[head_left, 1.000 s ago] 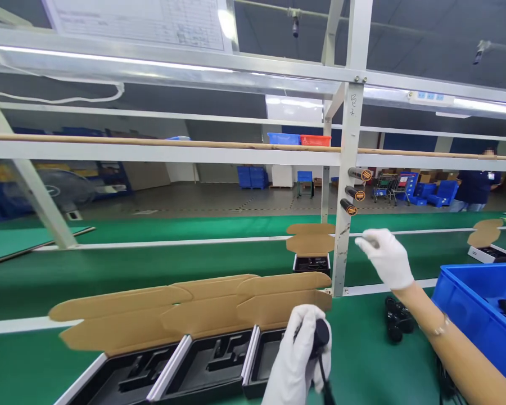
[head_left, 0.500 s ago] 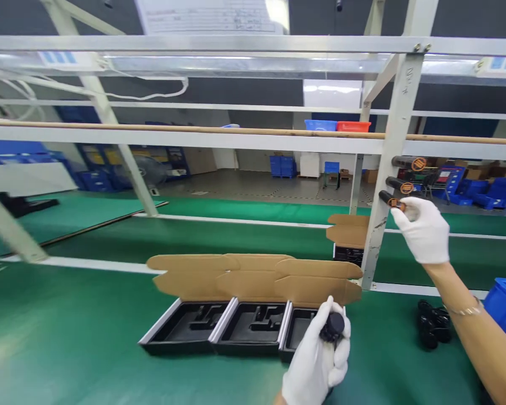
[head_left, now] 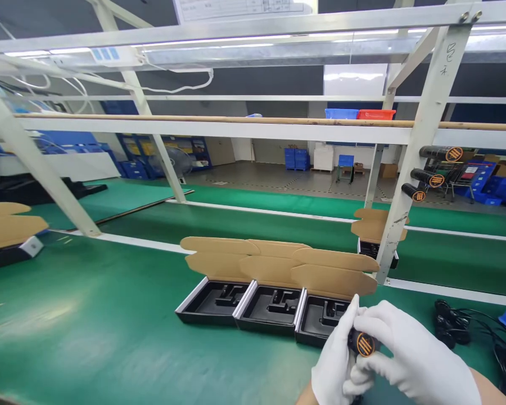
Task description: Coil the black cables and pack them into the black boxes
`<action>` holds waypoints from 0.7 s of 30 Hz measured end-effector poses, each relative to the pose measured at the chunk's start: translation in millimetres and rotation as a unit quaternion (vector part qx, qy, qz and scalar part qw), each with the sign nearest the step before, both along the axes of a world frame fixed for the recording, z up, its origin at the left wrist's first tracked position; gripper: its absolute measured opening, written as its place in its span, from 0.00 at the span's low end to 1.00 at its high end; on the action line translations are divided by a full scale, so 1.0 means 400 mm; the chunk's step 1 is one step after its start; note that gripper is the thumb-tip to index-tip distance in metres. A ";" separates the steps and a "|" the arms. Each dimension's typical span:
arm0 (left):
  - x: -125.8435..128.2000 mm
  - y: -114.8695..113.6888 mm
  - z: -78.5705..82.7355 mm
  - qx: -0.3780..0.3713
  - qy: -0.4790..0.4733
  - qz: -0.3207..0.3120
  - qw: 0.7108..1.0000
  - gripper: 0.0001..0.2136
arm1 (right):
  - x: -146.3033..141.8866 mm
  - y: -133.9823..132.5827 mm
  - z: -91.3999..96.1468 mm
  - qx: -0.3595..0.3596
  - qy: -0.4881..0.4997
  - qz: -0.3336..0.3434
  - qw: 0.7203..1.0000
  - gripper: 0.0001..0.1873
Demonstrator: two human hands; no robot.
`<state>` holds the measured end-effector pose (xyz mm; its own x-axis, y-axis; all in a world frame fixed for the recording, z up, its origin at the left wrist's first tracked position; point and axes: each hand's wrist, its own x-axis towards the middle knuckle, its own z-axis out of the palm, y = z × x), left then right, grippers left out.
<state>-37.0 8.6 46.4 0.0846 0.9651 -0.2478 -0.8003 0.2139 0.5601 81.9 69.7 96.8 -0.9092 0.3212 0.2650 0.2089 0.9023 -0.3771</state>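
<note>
hands (head_left: pixel 409 354), white-gloved, holding black orange-badged cylinder (head_left: pixel 362 344)

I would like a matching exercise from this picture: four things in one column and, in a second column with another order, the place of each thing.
Things:
1. Black cylinder with an orange label
2. Black cables
3. Red bin
4. Three open boxes

Places:
A. Beside a blue bin, far beyond the frame
B. In a row on the green bench
C. Between the left hand and the right hand
D. At the right side of the bench

Right pairs: 1-C, 2-D, 3-A, 4-B
</note>
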 end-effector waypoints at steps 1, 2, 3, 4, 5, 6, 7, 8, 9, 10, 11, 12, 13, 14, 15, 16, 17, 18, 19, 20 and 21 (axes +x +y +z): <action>0.000 -0.005 -0.002 0.000 0.006 0.001 1.000 0.25 | 0.000 0.000 0.000 -0.001 0.005 0.008 1.000 0.20; -0.001 -0.011 -0.004 0.000 0.026 0.012 1.000 0.25 | 0.000 0.001 -0.001 0.005 0.009 0.013 1.000 0.21; -0.001 -0.019 -0.007 0.003 0.057 0.040 0.998 0.26 | -0.002 0.003 -0.004 0.020 0.011 0.013 1.000 0.22; -0.001 -0.028 -0.010 0.010 0.094 0.079 0.992 0.25 | -0.006 0.005 -0.007 0.044 0.011 0.008 0.999 0.21; -0.001 -0.038 -0.012 0.020 0.131 0.127 0.983 0.25 | -0.010 0.007 -0.010 0.075 0.009 -0.001 0.997 0.21; -0.002 -0.048 -0.013 0.031 0.167 0.175 0.970 0.26 | -0.015 0.008 -0.012 0.107 0.007 -0.012 0.994 0.19; -0.004 -0.057 -0.012 0.047 0.197 0.214 0.956 0.27 | -0.019 0.009 -0.013 0.132 0.006 -0.022 0.991 0.18; -0.007 -0.063 -0.009 0.063 0.215 0.233 0.946 0.29 | -0.021 0.009 -0.012 0.144 0.011 -0.029 0.989 0.17; -0.010 -0.067 -0.004 0.079 0.222 0.232 0.944 0.29 | -0.022 0.009 -0.009 0.141 0.023 -0.030 0.989 0.16; -0.015 -0.068 0.004 0.094 0.226 0.222 0.944 0.28 | -0.021 0.007 -0.004 0.127 0.038 -0.028 0.991 0.17; -0.019 -0.067 0.013 0.109 0.224 0.205 0.946 0.27 | -0.019 0.004 0.002 0.109 0.059 -0.023 0.992 0.20; -0.023 -0.066 0.022 0.120 0.218 0.186 0.951 0.27 | -0.016 0.001 0.008 0.095 0.083 -0.018 0.992 0.23; -0.026 -0.064 0.032 0.128 0.208 0.171 0.955 0.26 | -0.012 -0.003 0.014 0.087 0.107 -0.014 0.990 0.25; -0.028 -0.063 0.040 0.136 0.203 0.162 0.956 0.24 | -0.009 -0.007 0.019 0.086 0.127 -0.010 0.988 0.26; -0.028 -0.063 0.046 0.147 0.199 0.155 0.956 0.21 | -0.006 -0.011 0.023 0.087 0.141 -0.007 0.986 0.27; -0.028 -0.065 0.049 0.155 0.190 0.148 0.958 0.17 | -0.005 -0.015 0.025 0.088 0.151 -0.007 0.985 0.28; -0.026 -0.067 0.051 0.158 0.176 0.139 0.962 0.13 | -0.003 -0.019 0.027 0.085 0.154 -0.010 0.984 0.28; -0.025 -0.070 0.050 0.157 0.157 0.128 0.967 0.11 | -0.002 -0.021 0.029 0.079 0.154 -0.012 0.985 0.28; -0.023 -0.073 0.048 0.153 0.136 0.118 0.972 0.11 | -0.001 -0.023 0.029 0.070 0.154 -0.011 0.986 0.29; -0.022 -0.076 0.045 0.150 0.116 0.112 0.976 0.11 | 0.002 -0.023 0.029 0.059 0.153 -0.008 0.986 0.30; -0.021 -0.079 0.043 0.152 0.100 0.112 0.977 0.12 | 0.005 -0.021 0.028 0.048 0.150 -0.002 0.987 0.31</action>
